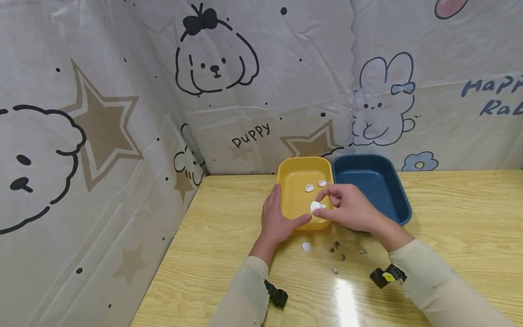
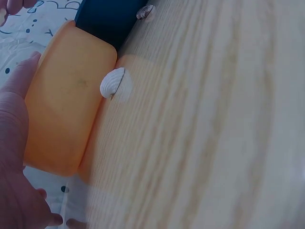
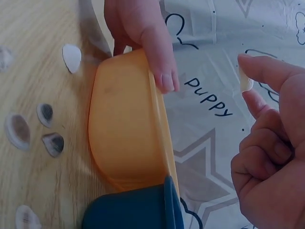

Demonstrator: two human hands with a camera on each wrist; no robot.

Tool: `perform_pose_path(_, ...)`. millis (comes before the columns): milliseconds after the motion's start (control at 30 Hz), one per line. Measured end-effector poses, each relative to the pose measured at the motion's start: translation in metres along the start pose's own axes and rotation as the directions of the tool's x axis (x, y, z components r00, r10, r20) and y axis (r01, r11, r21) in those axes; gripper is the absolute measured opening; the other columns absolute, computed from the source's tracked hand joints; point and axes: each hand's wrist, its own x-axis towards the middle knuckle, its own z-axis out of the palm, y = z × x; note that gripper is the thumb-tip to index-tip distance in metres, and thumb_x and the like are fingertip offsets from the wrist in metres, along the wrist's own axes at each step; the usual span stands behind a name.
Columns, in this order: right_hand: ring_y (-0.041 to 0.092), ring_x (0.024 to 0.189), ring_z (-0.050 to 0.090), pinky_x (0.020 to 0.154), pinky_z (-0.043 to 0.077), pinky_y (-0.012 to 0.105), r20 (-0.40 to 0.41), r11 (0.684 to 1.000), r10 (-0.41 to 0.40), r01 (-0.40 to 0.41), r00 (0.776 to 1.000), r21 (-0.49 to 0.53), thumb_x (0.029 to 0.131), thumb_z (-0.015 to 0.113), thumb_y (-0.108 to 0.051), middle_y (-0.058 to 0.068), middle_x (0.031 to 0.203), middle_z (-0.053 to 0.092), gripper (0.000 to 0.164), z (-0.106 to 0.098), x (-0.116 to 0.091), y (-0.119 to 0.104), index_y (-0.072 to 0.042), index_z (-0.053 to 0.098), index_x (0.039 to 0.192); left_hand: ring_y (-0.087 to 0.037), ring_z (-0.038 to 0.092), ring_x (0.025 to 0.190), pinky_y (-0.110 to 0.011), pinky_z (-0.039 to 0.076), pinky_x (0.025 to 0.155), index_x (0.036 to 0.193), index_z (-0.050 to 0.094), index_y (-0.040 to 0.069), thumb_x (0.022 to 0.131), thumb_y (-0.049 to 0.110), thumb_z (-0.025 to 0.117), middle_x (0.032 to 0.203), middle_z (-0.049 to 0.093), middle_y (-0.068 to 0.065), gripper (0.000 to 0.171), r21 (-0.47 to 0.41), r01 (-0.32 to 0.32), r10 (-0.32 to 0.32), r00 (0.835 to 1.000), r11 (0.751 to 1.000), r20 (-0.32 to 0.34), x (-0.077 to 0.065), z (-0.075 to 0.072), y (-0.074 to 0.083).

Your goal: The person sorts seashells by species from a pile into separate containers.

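Head view shows two trays side by side on the wooden surface [image 1: 204,245]: one yellow tray [image 1: 292,195] and, touching or nearly touching its right side, one blue tray [image 1: 394,195]. The right hand [image 1: 351,206] pinches one white shell [image 1: 315,206] between thumb and forefinger over the yellow tray, its other fingers curled in. The left hand [image 1: 279,220] is spread at that tray's near left corner, fingers straight along the outer wall and thumb along the near rim. Two pale shells [image 1: 309,187] lie inside the yellow tray; another small white piece [image 1: 323,206] shows beside the pinched shell, too covered to place. Six shells lie on the surface in front: one white scallop shell [image 1: 306,246] and five smaller, darker shells [image 1: 342,257]. The right hand hides the blue tray's near left part. Two wrist cameras [image 1: 278,297] and a patterned cloth [image 1: 253,104] are also visible.
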Motion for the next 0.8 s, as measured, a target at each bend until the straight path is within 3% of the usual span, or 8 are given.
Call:
perform_pose_path(400,0.017,0.053,0.034,0.051,0.030,0.030,-0.144,0.998,0.045,-0.050,0.989,-0.035,0.084,0.083,-0.027,-0.003,0.061,0.032,0.028,0.003,0.019,0.014,-0.007,0.068,0.097,-0.024,0.015,0.148,-0.050,0.019,0.116,0.162,0.011,0.018,0.068,0.070,0.079,0.165,0.013,0.007,0.127,-0.011,0.009,-0.009,1.000,1.000,0.009,0.000,0.000,-0.001)
perform_pose_path(800,0.021,0.054,0.037,0.047,0.029,0.028,-0.260,0.988,0.152,-0.157,0.954,0.002,0.084,0.082,-0.034,0.002,0.063,0.036,0.035,0.009,0.036,0.029,-0.008,0.068,0.102,-0.022,0.014,0.148,-0.048,0.017,0.117,0.162,0.008,0.023,0.068,0.072,0.078,0.165,0.012,0.009,0.128,-0.008,0.020,-0.020,1.000,1.000,0.017,0.000,0.001,-0.001)
